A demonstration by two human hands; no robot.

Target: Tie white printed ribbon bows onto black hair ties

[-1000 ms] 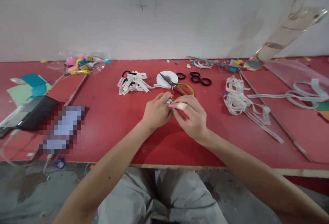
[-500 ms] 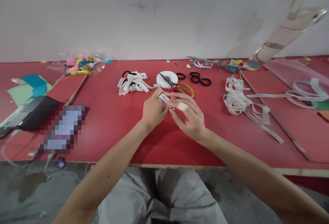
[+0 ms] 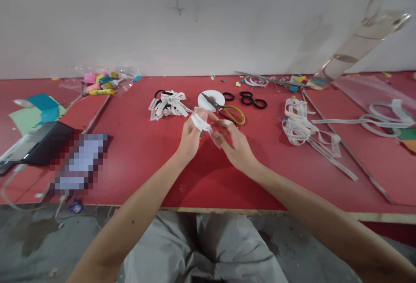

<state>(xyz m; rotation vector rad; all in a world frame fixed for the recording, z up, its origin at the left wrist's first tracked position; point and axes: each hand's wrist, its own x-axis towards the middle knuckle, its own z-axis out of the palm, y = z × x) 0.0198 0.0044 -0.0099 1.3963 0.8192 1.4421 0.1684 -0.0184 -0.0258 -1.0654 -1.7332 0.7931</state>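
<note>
Plain grey wall [image 3: 130,23] behind red tabletop [image 3: 136,161]; stained grey concrete floor [image 3: 22,231] below

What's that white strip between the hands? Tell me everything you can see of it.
The white ribbon is a narrow, flat strip with dark printed lettering, too blurred to read. It looks thin and flexible, perhaps fabric. It slants across the fingers of the left hand, curving down towards the fingertips of the right hand; both hands touch it. It lies on the person's side of the scissors. Fingers hide part of it, so its full length can't be told.
</note>
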